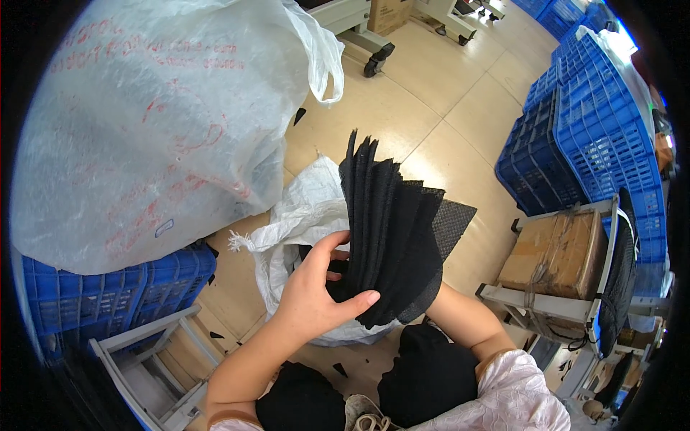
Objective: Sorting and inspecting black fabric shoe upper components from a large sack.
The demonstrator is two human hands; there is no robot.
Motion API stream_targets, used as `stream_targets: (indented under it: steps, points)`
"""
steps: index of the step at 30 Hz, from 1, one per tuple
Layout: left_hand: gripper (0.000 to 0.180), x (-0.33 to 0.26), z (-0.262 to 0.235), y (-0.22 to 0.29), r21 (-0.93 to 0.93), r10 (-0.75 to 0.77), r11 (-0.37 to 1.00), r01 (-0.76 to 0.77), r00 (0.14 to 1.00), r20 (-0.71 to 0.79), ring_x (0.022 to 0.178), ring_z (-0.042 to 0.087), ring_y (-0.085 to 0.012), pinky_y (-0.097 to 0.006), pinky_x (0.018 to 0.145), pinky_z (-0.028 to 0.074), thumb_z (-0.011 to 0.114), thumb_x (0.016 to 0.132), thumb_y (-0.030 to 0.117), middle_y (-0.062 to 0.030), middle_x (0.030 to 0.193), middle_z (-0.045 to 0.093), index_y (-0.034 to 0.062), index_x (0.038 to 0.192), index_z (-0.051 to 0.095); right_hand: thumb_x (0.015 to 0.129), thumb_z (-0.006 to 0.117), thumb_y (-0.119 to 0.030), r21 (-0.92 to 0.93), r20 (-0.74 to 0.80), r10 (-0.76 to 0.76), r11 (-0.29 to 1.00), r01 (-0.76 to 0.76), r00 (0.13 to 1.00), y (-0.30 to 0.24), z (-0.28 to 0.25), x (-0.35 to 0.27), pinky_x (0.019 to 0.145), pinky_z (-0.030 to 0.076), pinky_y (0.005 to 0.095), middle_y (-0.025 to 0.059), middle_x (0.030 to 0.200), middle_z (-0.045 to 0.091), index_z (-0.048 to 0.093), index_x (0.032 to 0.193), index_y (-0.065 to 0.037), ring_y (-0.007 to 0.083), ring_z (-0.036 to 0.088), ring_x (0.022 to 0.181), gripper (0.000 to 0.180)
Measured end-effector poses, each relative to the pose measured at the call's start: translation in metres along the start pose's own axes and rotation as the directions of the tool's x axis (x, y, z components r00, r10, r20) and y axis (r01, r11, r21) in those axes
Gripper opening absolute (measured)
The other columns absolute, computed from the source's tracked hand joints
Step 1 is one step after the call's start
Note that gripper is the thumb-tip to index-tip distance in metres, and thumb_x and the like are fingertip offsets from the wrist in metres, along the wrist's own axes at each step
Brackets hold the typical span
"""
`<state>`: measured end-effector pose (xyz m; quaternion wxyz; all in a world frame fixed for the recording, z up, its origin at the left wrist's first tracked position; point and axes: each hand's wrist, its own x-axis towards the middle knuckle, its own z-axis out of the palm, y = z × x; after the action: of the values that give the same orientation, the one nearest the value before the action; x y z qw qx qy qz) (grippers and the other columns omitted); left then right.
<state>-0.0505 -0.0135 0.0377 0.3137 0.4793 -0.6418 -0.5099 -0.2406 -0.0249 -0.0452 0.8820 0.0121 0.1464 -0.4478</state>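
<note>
A fanned stack of black fabric pieces (388,237) stands upright in front of me, its cut edges uneven at the top. The rearmost piece on the right shows a mesh-like weave. My left hand (320,287) grips the stack's left side, thumb across the near lower edge and fingers behind it. My right forearm (463,316) reaches behind the stack from the right; the fabric hides that hand and its fingers. Below the stack, an open white woven sack (277,251) rests on the floor, frayed at its left edge.
A big translucent plastic bag (165,136) sits on a blue crate (115,294) at left. On the right, blue crates (604,108) are stacked near a taped cardboard box (553,251) on a metal frame. A caster wheel (378,60) stands ahead. Black scraps (339,370) lie on the tiles.
</note>
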Motion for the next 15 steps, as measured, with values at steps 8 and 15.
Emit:
stream_targets:
  steps: [8, 15]
  points:
    - [0.085, 0.0, -0.001, -0.001, 0.003, -0.002, 1.0, 0.002, 1.0, 0.012, 0.103, 0.055, -0.0256, -0.036, 0.08, 0.05, 0.08, 0.064, 0.032, -0.0166, 0.121, 0.05, -0.0007, 0.129, 0.036, 0.091, 0.049, -0.023, -0.234, 0.062, -0.023, 0.972, 0.037, 0.998, -0.005, 0.018, -0.002, 0.099, 0.041, 0.0386, 0.0184, 0.128, 0.048, 0.036, 0.133, 0.002, 0.0286, 0.05, 0.114, 0.05]
    - [0.084, 0.001, -0.002, -0.004, -0.02, -0.011, 1.0, 0.011, 1.0, 0.02, 0.104, 0.055, -0.0253, -0.036, 0.081, 0.05, 0.08, 0.065, 0.031, -0.0168, 0.122, 0.049, -0.0012, 0.129, 0.035, 0.092, 0.047, -0.022, -0.426, 0.116, -0.026, 0.901, 0.074, 0.993, -0.006, 0.032, -0.007, 0.099, 0.04, 0.0382, 0.0181, 0.128, 0.048, 0.037, 0.133, 0.001, 0.0286, 0.049, 0.115, 0.048]
